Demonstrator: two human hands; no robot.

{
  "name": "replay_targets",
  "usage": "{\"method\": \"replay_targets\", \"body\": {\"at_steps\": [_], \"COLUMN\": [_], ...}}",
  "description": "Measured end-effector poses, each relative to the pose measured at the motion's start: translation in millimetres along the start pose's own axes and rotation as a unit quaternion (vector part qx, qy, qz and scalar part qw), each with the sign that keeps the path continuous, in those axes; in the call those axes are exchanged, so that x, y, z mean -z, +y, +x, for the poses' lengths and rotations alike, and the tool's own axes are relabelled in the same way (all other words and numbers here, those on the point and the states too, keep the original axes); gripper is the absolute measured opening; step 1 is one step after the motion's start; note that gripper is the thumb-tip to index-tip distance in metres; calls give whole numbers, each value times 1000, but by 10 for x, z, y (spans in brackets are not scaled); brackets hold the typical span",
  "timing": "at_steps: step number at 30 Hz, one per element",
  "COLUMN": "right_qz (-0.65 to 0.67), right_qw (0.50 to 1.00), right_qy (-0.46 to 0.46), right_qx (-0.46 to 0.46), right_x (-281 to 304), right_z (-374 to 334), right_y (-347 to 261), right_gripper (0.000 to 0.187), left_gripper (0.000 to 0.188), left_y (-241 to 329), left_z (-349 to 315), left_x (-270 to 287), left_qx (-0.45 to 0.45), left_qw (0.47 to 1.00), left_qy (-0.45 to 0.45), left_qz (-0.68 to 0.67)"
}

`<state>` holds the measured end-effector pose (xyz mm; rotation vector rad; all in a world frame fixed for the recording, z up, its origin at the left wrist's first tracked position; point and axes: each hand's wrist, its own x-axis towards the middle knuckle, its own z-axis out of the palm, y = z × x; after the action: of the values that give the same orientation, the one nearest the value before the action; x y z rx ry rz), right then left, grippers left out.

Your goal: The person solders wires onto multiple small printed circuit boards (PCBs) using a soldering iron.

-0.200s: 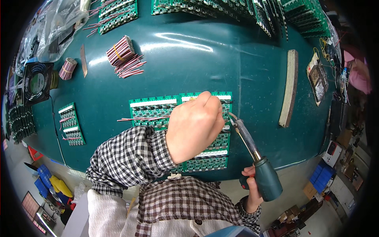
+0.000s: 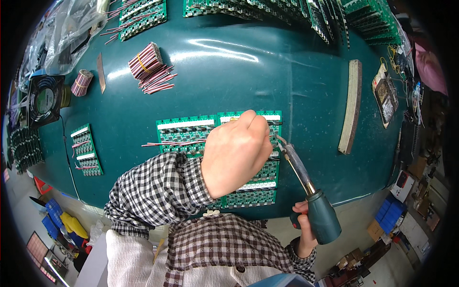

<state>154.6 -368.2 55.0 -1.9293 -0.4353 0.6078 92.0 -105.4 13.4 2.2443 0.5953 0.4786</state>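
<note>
My left hand (image 2: 234, 155) is closed in a fist-like pinch over the green circuit boards (image 2: 251, 195) in the middle of the table. Its fingertips point down and away, so whatever they hold is hidden. Red, white and black wires (image 2: 174, 143) lie across the left board and run under this hand. At the lower right, my right hand (image 2: 306, 228) grips a soldering gun (image 2: 323, 217) with a dark green body. Its long metal barrel slants up and left, and the bent tip sits by the right edge of the boards, close to my left hand's fingers.
A banded wire bundle (image 2: 146, 62) with loose wires lies beyond the boards, a smaller bundle (image 2: 82, 82) beside a fan (image 2: 46, 99). A narrow board (image 2: 87, 150) lies left. On the right are a long bar (image 2: 350, 107) and a solder-stained tray (image 2: 385, 98). Stacked boards (image 2: 267, 10) line the back.
The soldering gun's handle and my right hand have shifted very slightly left. My left hand stays in place over the boards. Pink cloth at the far right edge has moved a little.
</note>
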Motion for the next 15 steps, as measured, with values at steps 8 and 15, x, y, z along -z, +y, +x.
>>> {"method": "replay_targets", "body": {"at_steps": [8,15], "right_qz": [-26,-64], "right_qw": [999,997], "right_qy": [5,7], "right_qx": [17,39], "right_x": [-54,-48], "right_z": [44,46], "right_y": [-55,-48], "right_gripper": [37,35], "left_gripper": [16,17], "left_y": [7,9], "left_z": [-5,-5], "left_x": [-2,-6], "left_qx": [9,7], "left_qw": [1000,1000], "left_qy": [-9,-6], "left_qz": [1,-3]}}
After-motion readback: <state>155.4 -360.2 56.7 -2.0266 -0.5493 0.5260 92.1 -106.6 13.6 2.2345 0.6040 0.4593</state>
